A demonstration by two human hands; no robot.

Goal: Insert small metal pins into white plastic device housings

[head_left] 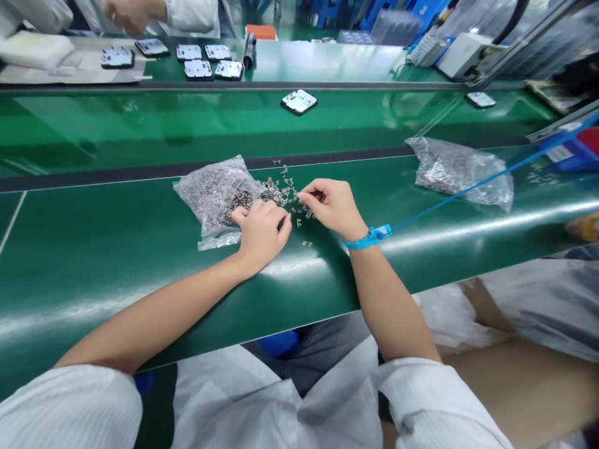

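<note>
A clear plastic bag (213, 193) of small metal parts lies open on the green work surface (93, 249). Several loose parts (283, 187) are spilled out beside its mouth. My left hand (259, 231) rests curled at the bag's opening, its fingers closed over something I cannot make out. My right hand (330, 206) pinches at the loose parts with thumb and fingertips. A blue wrist strap (369, 238) with a blue cord (491, 178) sits on my right wrist.
A second bag of parts (461, 171) lies at the right. A grey plate (299, 101) rides the green conveyor behind; several more plates (206, 62) lie on the far bench near another person's hand (126, 15). A blue bin (575, 149) stands at the right.
</note>
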